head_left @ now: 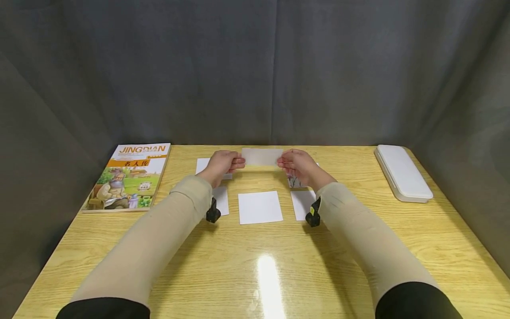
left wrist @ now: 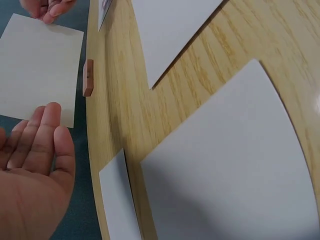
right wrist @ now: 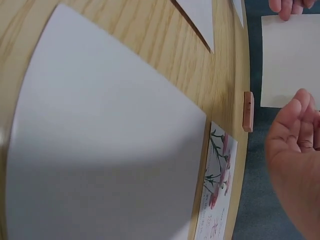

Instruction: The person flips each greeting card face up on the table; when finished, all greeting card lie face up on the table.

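Note:
I hold a pale, blank card (head_left: 261, 157) up above the far middle of the wooden table (head_left: 358, 248), one short end in each hand. My left hand (head_left: 238, 163) pinches its left end and my right hand (head_left: 281, 163) pinches its right end. In the left wrist view the card (left wrist: 40, 70) stands beyond my left hand (left wrist: 35, 160), with the right hand's fingertips (left wrist: 49, 9) on its far edge. The right wrist view shows the same card (right wrist: 290, 55) past my right hand (right wrist: 295, 160).
Several white cards lie below: one in the middle (head_left: 260, 207), one by each forearm (head_left: 221, 200) (head_left: 302, 204), one at the back left (head_left: 202, 165), and a flower-printed one (right wrist: 217, 195). A small wooden block (left wrist: 88, 77) lies on the table. A book (head_left: 127, 177) lies left, a white case (head_left: 402, 172) right.

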The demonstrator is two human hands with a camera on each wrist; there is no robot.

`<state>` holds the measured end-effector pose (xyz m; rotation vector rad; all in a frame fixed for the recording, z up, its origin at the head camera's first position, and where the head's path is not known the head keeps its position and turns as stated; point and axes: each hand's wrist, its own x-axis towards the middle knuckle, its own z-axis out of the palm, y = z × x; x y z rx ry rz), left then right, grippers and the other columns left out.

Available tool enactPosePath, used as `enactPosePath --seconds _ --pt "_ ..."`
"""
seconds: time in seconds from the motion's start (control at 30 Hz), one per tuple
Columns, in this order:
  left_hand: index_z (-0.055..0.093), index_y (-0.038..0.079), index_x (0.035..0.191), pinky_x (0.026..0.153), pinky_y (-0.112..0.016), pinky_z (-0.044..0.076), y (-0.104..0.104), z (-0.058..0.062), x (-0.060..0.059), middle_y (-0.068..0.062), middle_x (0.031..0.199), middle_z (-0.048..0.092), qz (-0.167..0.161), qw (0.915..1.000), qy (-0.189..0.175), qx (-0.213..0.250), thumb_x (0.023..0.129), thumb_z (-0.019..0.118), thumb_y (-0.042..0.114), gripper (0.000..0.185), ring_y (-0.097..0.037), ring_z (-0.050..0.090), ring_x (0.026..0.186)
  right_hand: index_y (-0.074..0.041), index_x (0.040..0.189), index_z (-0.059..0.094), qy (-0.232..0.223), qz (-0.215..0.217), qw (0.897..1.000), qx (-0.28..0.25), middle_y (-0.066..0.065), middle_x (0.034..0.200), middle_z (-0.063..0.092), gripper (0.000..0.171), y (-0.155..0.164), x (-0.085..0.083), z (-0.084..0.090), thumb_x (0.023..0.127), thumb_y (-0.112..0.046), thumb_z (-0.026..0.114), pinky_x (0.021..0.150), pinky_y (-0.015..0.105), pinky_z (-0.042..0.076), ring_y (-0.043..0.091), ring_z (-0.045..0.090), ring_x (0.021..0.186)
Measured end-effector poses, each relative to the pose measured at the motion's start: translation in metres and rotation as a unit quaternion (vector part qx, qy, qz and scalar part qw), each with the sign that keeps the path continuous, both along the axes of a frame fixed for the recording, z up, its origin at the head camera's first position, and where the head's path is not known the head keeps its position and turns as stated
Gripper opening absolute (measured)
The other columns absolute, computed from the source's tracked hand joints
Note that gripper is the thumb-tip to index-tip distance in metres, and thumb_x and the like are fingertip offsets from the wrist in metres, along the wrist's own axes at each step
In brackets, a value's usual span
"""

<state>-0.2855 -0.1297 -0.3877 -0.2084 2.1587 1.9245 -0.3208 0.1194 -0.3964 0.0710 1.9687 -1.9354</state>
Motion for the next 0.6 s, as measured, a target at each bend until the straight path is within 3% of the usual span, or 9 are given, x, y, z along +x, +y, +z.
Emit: enactPosePath --seconds 0.23,0.33,0.5,0.6 --pt "0.064 -0.006 0.131 0.106 -0.042 0.048 0.004 -0.008 0.000 -0.021 0.130 0.066 0.002 0.9996 0.019 -0.019 0.110 0.051 0.017 0.034 -0.025 0.066 0.113 0.005 0.120 0.055 0.000 0.012 1.000 0.004 0.008 0.104 0.063 0.019 0.006 0.001 -0.003 0.108 -0.008 0.049 0.084 0.027 0.055 0.011 0.065 0.082" --pt "0.064 -0.004 0.133 0.103 -0.042 0.051 0.003 -0.011 0.001 -0.019 0.122 0.068 0.003 0.9986 0.031 -0.043 0.108 0.054 0.011 0.031 -0.030 0.065 0.114 0.003 0.122 0.055 0.003 0.012 1.000 0.017 0.008 0.106 0.059 0.018 0.005 0.001 -0.005 0.106 -0.005 0.054 0.078 0.025 0.054 0.011 0.061 0.081" --pt "0.053 0.001 0.142 0.091 -0.042 0.054 0.000 -0.013 -0.001 -0.016 0.097 0.072 0.007 0.9984 0.038 -0.042 0.102 0.057 0.003 0.040 -0.031 0.067 0.095 0.002 0.125 0.058 0.009 0.007 0.999 0.053 0.005 0.101 0.060 0.021 0.002 0.000 -0.006 0.104 -0.005 0.058 0.072 0.024 0.053 0.012 0.057 0.078" --pt "0.043 0.002 0.150 0.085 -0.039 0.055 -0.001 -0.014 -0.002 -0.013 0.091 0.071 0.002 0.9991 0.028 -0.031 0.103 0.057 0.006 0.050 -0.024 0.069 0.082 0.005 0.126 0.060 0.023 0.018 0.996 0.081 0.004 0.097 0.060 0.024 0.001 0.000 -0.007 0.105 -0.005 0.057 0.071 0.024 0.053 0.011 0.056 0.076"
